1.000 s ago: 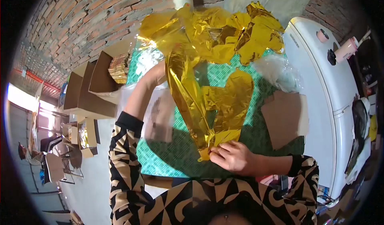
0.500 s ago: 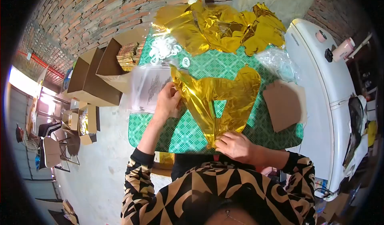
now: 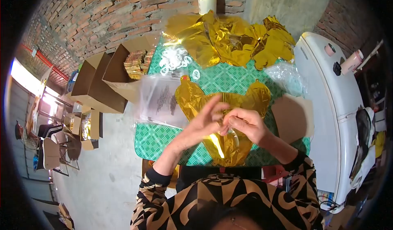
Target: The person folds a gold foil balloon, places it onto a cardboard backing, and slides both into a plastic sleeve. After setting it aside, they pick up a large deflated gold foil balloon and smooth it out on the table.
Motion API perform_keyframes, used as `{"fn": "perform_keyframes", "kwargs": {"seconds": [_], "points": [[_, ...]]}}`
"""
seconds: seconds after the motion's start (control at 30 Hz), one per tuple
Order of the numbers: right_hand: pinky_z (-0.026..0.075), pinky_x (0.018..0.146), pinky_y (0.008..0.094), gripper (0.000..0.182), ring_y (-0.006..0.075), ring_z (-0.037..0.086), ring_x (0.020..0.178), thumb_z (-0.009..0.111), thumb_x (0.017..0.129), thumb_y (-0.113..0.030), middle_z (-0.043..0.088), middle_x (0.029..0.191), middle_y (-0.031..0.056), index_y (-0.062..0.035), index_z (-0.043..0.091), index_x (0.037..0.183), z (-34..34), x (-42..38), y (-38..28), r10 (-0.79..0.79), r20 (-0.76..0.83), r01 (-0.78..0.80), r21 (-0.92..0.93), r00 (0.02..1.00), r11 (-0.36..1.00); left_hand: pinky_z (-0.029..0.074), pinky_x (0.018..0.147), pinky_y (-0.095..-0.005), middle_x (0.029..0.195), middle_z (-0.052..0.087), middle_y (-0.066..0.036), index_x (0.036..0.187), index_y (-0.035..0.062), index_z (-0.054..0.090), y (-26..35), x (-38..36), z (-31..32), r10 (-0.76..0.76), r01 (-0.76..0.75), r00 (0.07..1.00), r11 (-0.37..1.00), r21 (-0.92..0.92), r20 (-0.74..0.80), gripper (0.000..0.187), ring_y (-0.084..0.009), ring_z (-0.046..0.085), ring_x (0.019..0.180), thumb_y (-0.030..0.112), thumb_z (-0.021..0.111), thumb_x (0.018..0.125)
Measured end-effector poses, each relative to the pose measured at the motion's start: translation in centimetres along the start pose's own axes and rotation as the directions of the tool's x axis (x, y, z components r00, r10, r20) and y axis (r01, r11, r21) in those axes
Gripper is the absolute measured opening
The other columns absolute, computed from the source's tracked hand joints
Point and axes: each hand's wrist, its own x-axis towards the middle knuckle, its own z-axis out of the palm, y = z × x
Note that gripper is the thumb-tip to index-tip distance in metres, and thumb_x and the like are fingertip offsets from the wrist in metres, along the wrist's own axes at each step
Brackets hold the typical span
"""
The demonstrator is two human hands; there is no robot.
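A: What lay around you, biggest things first?

B: At your right stood a white refrigerator (image 3: 327,119) with small bottles on its top; ahead of you rose a brick wall (image 3: 106,13); below it was the table under a green checked cloth (image 3: 157,138); off the table's left edge sat open cardboard boxes (image 3: 102,86), one of them filled with stacked packets.

A: And on the cloth itself?

B: At the far edge you had a crumpled heap of gold foil balloons (image 3: 229,37); near the right edge lay a brown cardboard sheet (image 3: 292,117) with a clear plastic bag (image 3: 286,74) just beyond it; on the left lay clear printed sleeves (image 3: 161,101), and beyond those a bunch of white ribbon (image 3: 174,58).

A: Where was the balloon you were handling?

B: The flat gold foil balloon (image 3: 229,148) lay on the cloth straight before you, its lobes spread toward the heap and its narrow end toward your body; your hands covered its middle.

A: How did your hands hold it?

B: Your left hand (image 3: 206,121) met the right over the foil with fingers partly extended; whether it pinched the foil, I could not tell; your right hand (image 3: 245,125) was curled, fingertips closed on a fold of the balloon.
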Motion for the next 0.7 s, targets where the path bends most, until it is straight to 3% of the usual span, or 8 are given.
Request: {"fn": "perform_keyframes", "kwargs": {"seconds": [0.1,0.23,0.4,0.43,0.5,0.6,0.67,0.7], "points": [[0.055,0.089,0.0286,0.024,0.0145,0.069,0.097,0.052,0.113,-0.017,0.067,0.106,0.0059,0.0028,0.063,0.119,1.0,2.1,0.3,0.048,0.032,-0.053,0.17,0.998,0.984,0.049,0.108,-0.0352,0.141,0.058,-0.014,0.163,0.0016,0.031,1.1,0.0,-0.8,-0.165,0.154,0.983,0.978,0.137,0.074,0.082,-0.0215,0.057,0.129,0.04,0.07,0.103],[0.055,0.094,0.0319,0.026,0.0163,0.067,0.104,0.05,0.113,-0.021,0.065,0.111,0.0084,0.0005,0.062,0.121,1.7,5.1,2.2,0.052,0.043,-0.064,0.349,0.998,0.935,0.048,0.108,-0.0339,0.138,0.06,-0.011,0.156,-0.0002,0.042,2.9,-0.4,-2.8,-0.222,0.236,0.971,0.941,0.244,-0.082,0.058,-0.0182,0.058,0.127,0.026,0.063,0.109],[0.053,0.103,0.04,0.032,0.0193,0.059,0.124,0.051,0.112,-0.031,0.059,0.128,0.0088,-0.0042,0.058,0.129,3.5,10.6,3.5,-0.04,0.104,-0.011,0.449,0.994,0.894,0.053,0.075,-0.0246,0.108,0.066,0.001,0.15,0.0071,0.053,4.3,-1.5,-8.0,-0.158,0.298,0.919,0.878,0.374,-0.362,0.043,-0.0089,0.063,0.09,0.019,0.06,0.11],[0.049,0.108,0.0435,0.035,0.0207,0.055,0.132,0.06,0.108,-0.03,0.057,0.136,0.0088,-0.0062,0.055,0.133,3.6,11.6,2.3,0.071,0.13,-0.118,0.4,0.989,0.909,0.046,0.066,-0.0227,0.096,0.062,0.004,0.148,0.0089,0.056,5.0,-2.0,-9.1,-0.134,0.288,0.904,0.893,0.345,-0.406,0.04,-0.0056,0.056,0.079,0.019,0.06,0.11],[0.047,0.112,0.0434,0.037,0.0231,0.052,0.137,0.06,0.107,-0.027,0.056,0.142,0.0111,-0.007,0.056,0.138,2.6,13.9,2.5,-0.077,-0.016,0.076,-0.09,0.997,0.993,0.033,0.054,-0.0207,0.079,0.053,0.009,0.14,0.0107,0.065,7.0,-3.4,-11.7,-0.076,0.267,0.865,0.907,0.326,-0.497,0.033,-0.0013,0.044,0.064,0.022,0.061,0.109],[0.042,0.117,0.0464,0.035,0.027,0.046,0.145,0.063,0.103,-0.023,0.057,0.145,0.0131,-0.0085,0.062,0.136,-3.4,18.6,6.6,-0.289,-0.048,0.184,-0.668,0.956,0.721,0.026,0.052,-0.0204,0.065,0.045,0.011,0.118,0.0103,0.077,9.9,-6.0,-18.2,0.094,0.322,0.689,0.849,0.419,-0.719,0.024,0.0007,0.037,0.058,0.028,0.065,0.108],[0.036,0.122,0.0498,0.031,0.0311,0.043,0.148,0.069,0.099,-0.021,0.059,0.145,0.0115,-0.0065,0.067,0.126,-7.3,20.3,7.2,-0.229,-0.05,0.08,-0.847,0.972,0.525,0.031,0.048,-0.0263,0.06,0.047,0.009,0.109,0.0095,0.079,9.8,-8.7,-27.0,0.244,0.456,0.544,0.717,0.527,-0.803,0.027,-0.0072,0.042,0.053,0.032,0.065,0.108],[0.035,0.122,0.05,0.033,0.0312,0.043,0.148,0.068,0.099,-0.022,0.059,0.147,0.0104,-0.0069,0.066,0.129,-9.0,20.7,8.1,-0.232,-0.051,0.052,-0.908,0.971,0.416,0.035,0.048,-0.0323,0.059,0.052,0.007,0.112,0.008,0.077,9.3,-11.0,-31.5,0.333,0.636,0.529,0.454,0.624,-0.781,0.028,-0.0134,0.048,0.051,0.033,0.066,0.106]]}}
